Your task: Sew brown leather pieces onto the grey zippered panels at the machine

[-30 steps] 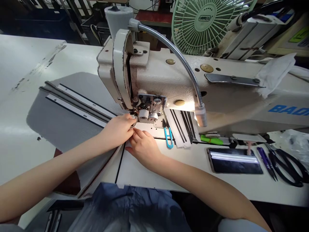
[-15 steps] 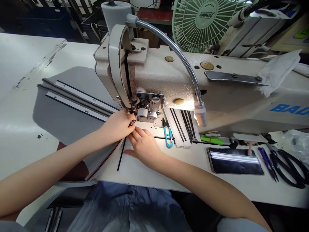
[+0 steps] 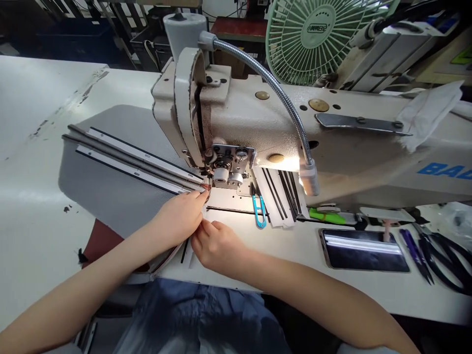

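A grey fabric panel (image 3: 106, 182) with white, black-edged strips lies left of the sewing machine (image 3: 250, 113), one end at the presser foot and needle area. My left hand (image 3: 182, 216) bears on the panel's right edge, fingers close together and fingertips just in front of the needle area; its thumb is hidden. Touching it, my right hand (image 3: 217, 246) has curled fingers that pinch the panel's near edge, though the exact grip is partly covered. Dark red fabric (image 3: 103, 241) shows under my left forearm. A thin black strip (image 3: 185, 251) sticks out below my hands.
Blue thread snips (image 3: 259, 211) lie right of the needle, beside black strips on white paper (image 3: 273, 196). Farther right are a phone (image 3: 365, 250), a green-handled tool (image 3: 326, 215), purple tweezers-like tool (image 3: 416, 255) and black scissors (image 3: 446, 255). A green fan (image 3: 320, 39) stands behind.
My left hand has drawn back from the needle area toward me, uncovering the strip ends. My right hand has moved slightly nearer to me, its fingers now curled in. The view has shifted slightly.
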`<state>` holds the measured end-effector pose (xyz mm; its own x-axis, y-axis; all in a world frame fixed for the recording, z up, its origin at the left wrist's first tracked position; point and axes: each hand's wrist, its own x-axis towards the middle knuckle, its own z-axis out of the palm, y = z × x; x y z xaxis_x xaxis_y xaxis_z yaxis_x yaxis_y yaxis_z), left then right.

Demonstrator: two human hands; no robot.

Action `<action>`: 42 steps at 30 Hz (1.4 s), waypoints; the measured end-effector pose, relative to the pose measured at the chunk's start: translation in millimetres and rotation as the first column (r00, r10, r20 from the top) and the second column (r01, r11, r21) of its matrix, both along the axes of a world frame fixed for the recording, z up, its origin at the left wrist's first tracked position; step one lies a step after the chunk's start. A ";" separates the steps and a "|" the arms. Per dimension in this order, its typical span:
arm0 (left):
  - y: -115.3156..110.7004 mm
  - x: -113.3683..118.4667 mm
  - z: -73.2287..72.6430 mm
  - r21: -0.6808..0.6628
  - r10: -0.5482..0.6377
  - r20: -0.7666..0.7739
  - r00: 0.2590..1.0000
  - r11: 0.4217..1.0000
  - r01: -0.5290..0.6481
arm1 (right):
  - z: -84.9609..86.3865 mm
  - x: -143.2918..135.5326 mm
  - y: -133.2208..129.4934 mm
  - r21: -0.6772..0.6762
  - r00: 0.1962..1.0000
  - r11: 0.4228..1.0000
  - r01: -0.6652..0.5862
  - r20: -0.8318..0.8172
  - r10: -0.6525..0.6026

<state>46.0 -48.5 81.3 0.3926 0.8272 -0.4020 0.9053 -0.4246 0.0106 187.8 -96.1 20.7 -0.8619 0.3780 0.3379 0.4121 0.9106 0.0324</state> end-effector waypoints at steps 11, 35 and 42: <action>25.1 -2.7 2.2 0.058 0.011 0.059 0.998 0.998 -0.014 | 1.0 0.7 25.1 -0.072 0.994 0.993 0.096 0.059 -0.092; 11.7 -11.5 1.6 0.064 0.029 0.151 0.988 0.997 -0.039 | -9.0 2.3 20.3 0.006 0.987 0.988 0.157 -0.030 -0.156; 14.7 -9.0 -12.2 0.118 0.044 0.193 0.980 0.991 -0.068 | -6.6 1.1 24.2 -0.028 0.988 0.988 0.149 -0.029 -0.150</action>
